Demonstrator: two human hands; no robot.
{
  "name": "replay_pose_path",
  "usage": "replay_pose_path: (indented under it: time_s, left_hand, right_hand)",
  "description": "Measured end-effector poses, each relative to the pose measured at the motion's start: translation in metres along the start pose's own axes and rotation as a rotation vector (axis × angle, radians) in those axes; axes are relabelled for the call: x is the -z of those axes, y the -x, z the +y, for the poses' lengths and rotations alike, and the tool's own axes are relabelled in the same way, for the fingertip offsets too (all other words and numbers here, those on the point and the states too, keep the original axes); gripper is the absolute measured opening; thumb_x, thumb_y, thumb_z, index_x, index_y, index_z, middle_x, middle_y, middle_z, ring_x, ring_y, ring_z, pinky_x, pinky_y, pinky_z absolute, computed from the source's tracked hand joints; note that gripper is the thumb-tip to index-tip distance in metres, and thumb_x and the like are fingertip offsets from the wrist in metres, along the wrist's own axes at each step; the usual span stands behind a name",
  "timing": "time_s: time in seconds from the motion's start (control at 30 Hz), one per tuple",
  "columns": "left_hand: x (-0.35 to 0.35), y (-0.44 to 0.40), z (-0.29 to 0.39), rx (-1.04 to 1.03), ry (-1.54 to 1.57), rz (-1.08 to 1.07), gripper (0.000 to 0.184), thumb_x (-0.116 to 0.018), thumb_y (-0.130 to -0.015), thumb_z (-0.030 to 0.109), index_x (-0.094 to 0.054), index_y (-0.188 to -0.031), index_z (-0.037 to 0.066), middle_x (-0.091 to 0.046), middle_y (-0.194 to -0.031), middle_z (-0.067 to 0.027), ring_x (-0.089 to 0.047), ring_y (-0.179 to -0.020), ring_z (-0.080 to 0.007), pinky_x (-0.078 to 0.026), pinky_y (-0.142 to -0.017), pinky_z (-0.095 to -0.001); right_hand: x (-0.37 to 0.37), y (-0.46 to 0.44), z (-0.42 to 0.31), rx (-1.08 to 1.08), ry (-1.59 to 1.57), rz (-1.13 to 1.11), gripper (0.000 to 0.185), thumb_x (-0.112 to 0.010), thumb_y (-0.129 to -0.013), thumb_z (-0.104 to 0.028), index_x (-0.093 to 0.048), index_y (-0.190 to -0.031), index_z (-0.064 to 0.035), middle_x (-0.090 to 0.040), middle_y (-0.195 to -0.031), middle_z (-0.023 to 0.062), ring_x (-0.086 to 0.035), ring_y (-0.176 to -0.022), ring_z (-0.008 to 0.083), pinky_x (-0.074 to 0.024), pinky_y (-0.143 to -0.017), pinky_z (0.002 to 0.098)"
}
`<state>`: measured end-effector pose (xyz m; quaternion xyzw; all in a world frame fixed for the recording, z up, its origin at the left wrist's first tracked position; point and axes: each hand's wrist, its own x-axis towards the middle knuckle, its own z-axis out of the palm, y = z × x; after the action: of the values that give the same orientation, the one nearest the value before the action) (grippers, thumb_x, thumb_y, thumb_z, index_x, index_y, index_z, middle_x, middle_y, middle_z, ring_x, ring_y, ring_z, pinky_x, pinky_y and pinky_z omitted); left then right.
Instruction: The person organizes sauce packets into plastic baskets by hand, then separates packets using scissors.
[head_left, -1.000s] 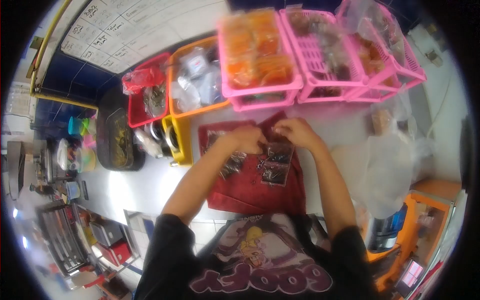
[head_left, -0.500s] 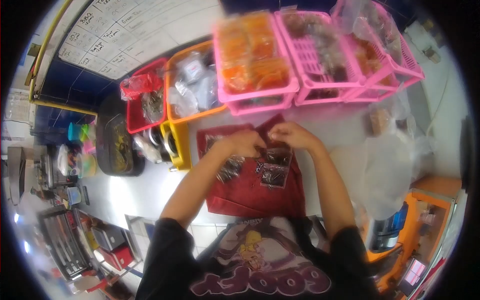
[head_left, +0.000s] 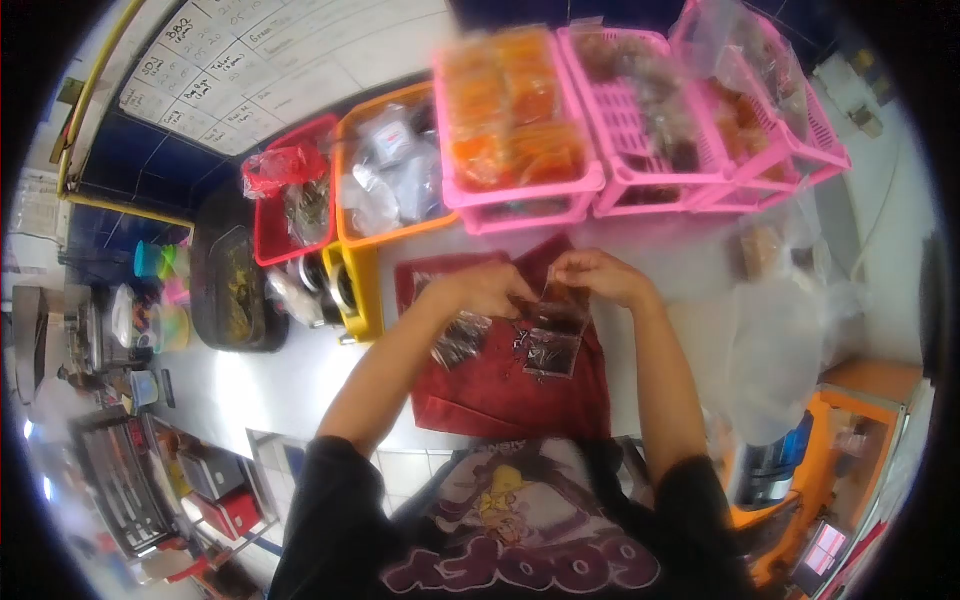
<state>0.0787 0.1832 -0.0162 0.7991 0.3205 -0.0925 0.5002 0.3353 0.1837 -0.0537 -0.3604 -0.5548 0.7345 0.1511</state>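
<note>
A dark red cloth (head_left: 480, 405) lies on the metal table beneath both hands. My right hand (head_left: 605, 278) pinches the top edge of a small clear plastic packet (head_left: 568, 302) with dark contents. My left hand (head_left: 488, 288) is closed beside it, fingers together at the packet's left side; what they grip is too small to make out. Just below lies another flat packet (head_left: 551, 353) of dark contents. Several packets (head_left: 462, 338) lie partly under my left hand and forearm. Small dark bits (head_left: 520, 343) are scattered on the cloth between them.
Behind the cloth stand a red basket (head_left: 268, 232), an orange basket (head_left: 400, 234) and pink baskets (head_left: 530, 212) filled with bagged items. A yellow tape dispenser (head_left: 365, 300) and a black tray (head_left: 215, 325) are at the left. Clear plastic bags (head_left: 765, 350) lie at the right.
My right hand has shifted slightly right, and the packet at its fingers now shows raised between the hands. My left hand has moved slightly right.
</note>
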Motion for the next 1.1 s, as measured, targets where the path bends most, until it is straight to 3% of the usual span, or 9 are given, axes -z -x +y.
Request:
replay_pose_path:
  time_s: [0.47, 0.57, 0.77, 0.87, 1.1]
  left_hand:
    - [0.002, -0.006, 0.000, -0.058, -0.044, -0.006, 0.044, -0.073, -0.075, 0.014, -0.071, -0.119, 0.008, -0.073, -0.104, -0.0190, -0.070, -0.095, -0.0322, -0.052, -0.087, -0.0417]
    - [0.006, -0.006, 0.012, 0.017, -0.070, -0.038, 0.044, -0.073, -0.075, 0.015, -0.071, -0.119, 0.008, -0.073, -0.104, -0.0188, -0.070, -0.096, -0.0323, -0.052, -0.088, -0.0409]
    - [0.006, -0.008, 0.006, -0.047, -0.067, 0.005, 0.040, -0.074, -0.076, 0.016, -0.072, -0.114, 0.007, -0.073, -0.100, -0.0192, -0.070, -0.094, -0.0322, -0.052, -0.085, -0.0420]
    - [0.010, -0.005, 0.016, 0.063, -0.069, -0.066, 0.038, -0.074, -0.076, 0.015, -0.073, -0.113, 0.007, -0.073, -0.100, -0.0190, -0.070, -0.092, -0.0329, -0.052, -0.084, -0.0422]
    - [-0.003, -0.010, 0.001, -0.056, -0.040, 0.001, 0.046, -0.073, -0.074, 0.014, -0.072, -0.120, 0.012, -0.073, -0.100, -0.0185, -0.069, -0.090, -0.0324, -0.052, -0.084, -0.0410]
  right_hand:
    - [-0.002, -0.007, 0.014, -0.060, -0.250, -0.091, 0.012, -0.061, -0.099, -0.016, -0.067, -0.105, -0.0066, -0.066, -0.094, -0.0020, -0.060, -0.087, 0.0091, -0.0489, -0.077, 0.0258]
    - [-0.004, -0.010, 0.020, -0.064, -0.284, -0.066, 0.011, -0.060, -0.100, -0.016, -0.066, -0.103, -0.0064, -0.066, -0.094, -0.0020, -0.060, -0.085, 0.0094, -0.0492, -0.077, 0.0260]
    - [-0.004, -0.012, 0.026, 0.041, -0.304, -0.096, 0.014, -0.061, -0.100, -0.018, -0.065, -0.103, -0.0046, -0.067, -0.093, 0.0000, -0.062, -0.086, 0.0096, -0.0483, -0.081, 0.0259]
    - [-0.006, -0.014, 0.026, 0.078, -0.300, -0.049, 0.014, -0.060, -0.101, -0.017, -0.065, -0.103, -0.0045, -0.067, -0.093, 0.0007, -0.062, -0.087, 0.0102, -0.0489, -0.081, 0.0265]
    - [-0.009, -0.014, 0.031, 0.052, -0.307, -0.014, 0.013, -0.059, -0.102, -0.016, -0.065, -0.103, -0.0039, -0.067, -0.092, 0.0002, -0.062, -0.086, 0.0095, -0.0494, -0.080, 0.0256]
